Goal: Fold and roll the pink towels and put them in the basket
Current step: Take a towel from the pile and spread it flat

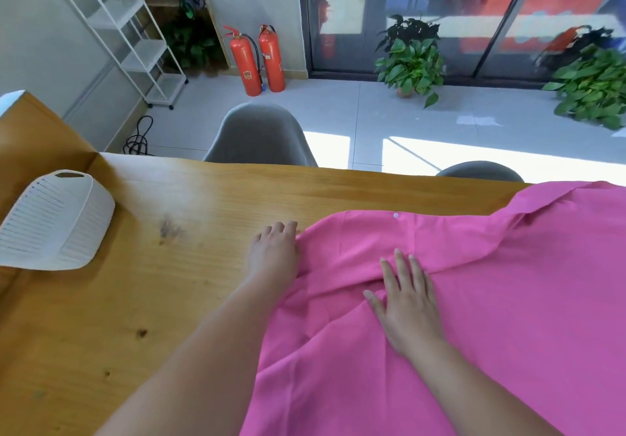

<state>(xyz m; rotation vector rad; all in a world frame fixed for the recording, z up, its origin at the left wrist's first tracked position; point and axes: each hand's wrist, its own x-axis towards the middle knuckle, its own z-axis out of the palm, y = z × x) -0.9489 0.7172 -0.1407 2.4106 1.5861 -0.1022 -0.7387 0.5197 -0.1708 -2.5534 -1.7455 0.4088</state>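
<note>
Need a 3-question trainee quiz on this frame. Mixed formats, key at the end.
1. True or false: the basket lies to the left of the pink cloth.
2. The right hand is: A) lying flat on the pink cloth, fingers straight; B) gripping a chair; C) raised off the table.
3. Fill in: ___ red fire extinguishers stand on the floor beyond the table.

Key: 1 true; 2 A; 3 two.
</note>
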